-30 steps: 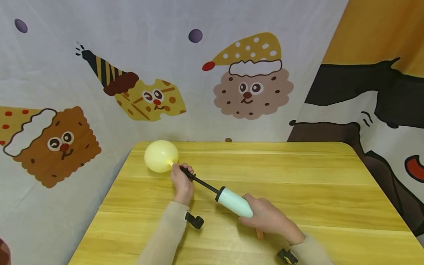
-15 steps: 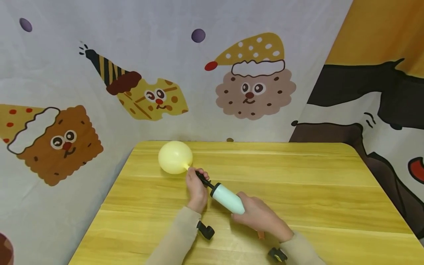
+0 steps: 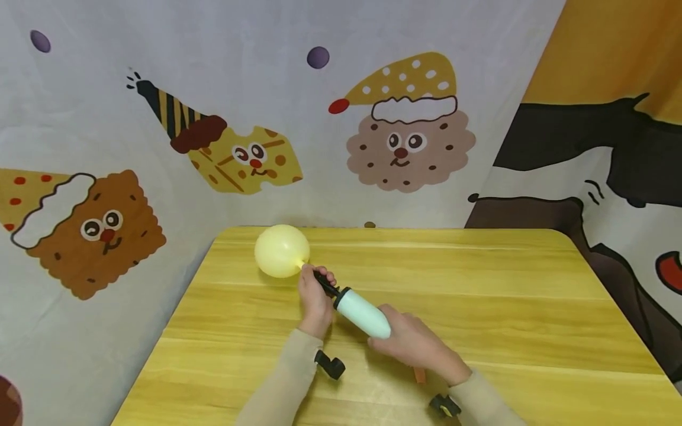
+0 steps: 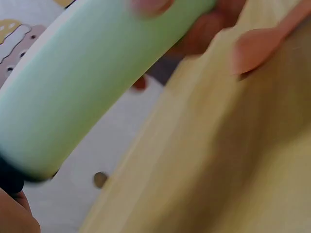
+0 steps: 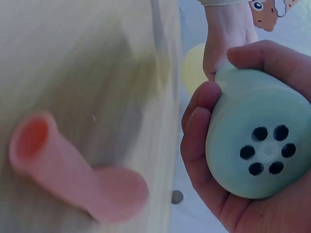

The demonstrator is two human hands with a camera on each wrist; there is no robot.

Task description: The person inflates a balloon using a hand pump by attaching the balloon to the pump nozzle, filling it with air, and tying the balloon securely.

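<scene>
A partly inflated yellow balloon [image 3: 282, 251] sits over the far left part of the table, its neck leading to my left hand [image 3: 315, 299]. That hand holds the neck together with the black nozzle end [image 3: 325, 283] of a hand balloon pump. My right hand [image 3: 415, 340] grips the pump's mint-green barrel [image 3: 363, 313], fingers wrapped round its rear end. Several round holes [image 5: 247, 152] show in the barrel's end in the right wrist view. Barrel and nozzle end stand close together, with little of the black rod between them.
A limp orange balloon [image 5: 77, 174] lies on the wooden table [image 3: 506, 284], partly under my right hand in the head view. Behind the table hangs a cloth [image 3: 256, 47] printed with cartoon snacks. Both wrists wear black camera mounts.
The pump barrel has slid up the black rod toward the left hand, covering most of it. Left hand and yellow balloon have shifted right in view; both hands keep their grip.
</scene>
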